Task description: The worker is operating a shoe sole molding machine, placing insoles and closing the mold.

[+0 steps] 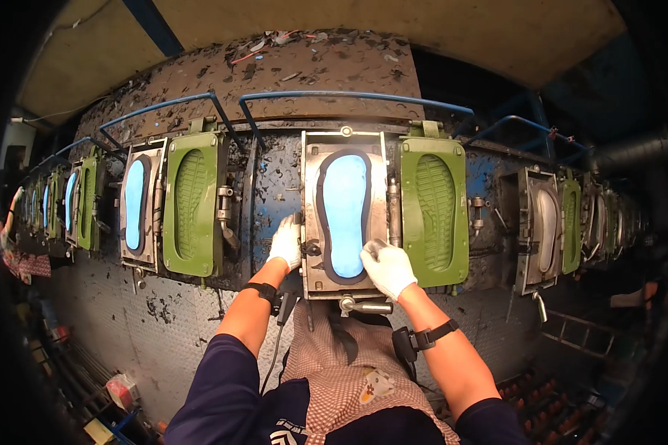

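In front of me an open metal mould (310, 159) holds a shoe sole with a bright blue face (345, 200) and a dark rim around it. My left hand (286, 241), in a white glove, rests along the mould's left edge with its fingers stretched out. At the lower right of the sole is my gloved right hand (388, 268), its fingers curled together against the dark rim. Whatever may be between those fingertips is hidden. Hinged on the mould's right side lies its green lid (433, 215), with a sole-shaped tread pattern.
Another mould (151, 222) with a blue-faced sole and a green lid (191, 208) stands to the left. On the right, a metal mould (539, 230) holds a pale sole shape. Blue rails (356, 95) run behind the row. Dark scraps litter the brown board (312, 70) beyond.
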Demonstrator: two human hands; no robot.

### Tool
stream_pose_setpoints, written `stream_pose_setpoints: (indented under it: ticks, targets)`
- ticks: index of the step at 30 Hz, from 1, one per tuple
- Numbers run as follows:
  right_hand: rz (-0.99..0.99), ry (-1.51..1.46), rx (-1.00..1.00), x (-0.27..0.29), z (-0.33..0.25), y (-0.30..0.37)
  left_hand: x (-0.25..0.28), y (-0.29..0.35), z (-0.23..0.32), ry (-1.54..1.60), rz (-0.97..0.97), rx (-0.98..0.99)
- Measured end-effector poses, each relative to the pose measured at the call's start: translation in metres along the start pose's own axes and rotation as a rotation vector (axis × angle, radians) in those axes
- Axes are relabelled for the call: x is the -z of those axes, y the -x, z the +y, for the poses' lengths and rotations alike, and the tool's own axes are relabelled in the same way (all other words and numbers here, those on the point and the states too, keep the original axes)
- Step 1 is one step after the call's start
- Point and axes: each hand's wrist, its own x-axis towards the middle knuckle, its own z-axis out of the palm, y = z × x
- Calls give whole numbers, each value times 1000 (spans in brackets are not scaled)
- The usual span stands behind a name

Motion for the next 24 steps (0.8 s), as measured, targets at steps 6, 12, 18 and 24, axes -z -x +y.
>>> stream_pose_setpoints:
  ticks: [6, 12, 18, 24]
  targets:
    - [-166, 55, -24, 13, 3, 4, 18, 48, -4, 316, 540, 156]
    - [-58, -84, 15, 11, 1, 4, 43, 104, 92, 268, 625, -201]
    - [-330, 161, 109, 18, 7, -3, 46, 92, 140, 197, 634, -408]
    - [-153, 71, 195, 13, 2, 6, 47, 67, 156, 55, 579, -507]
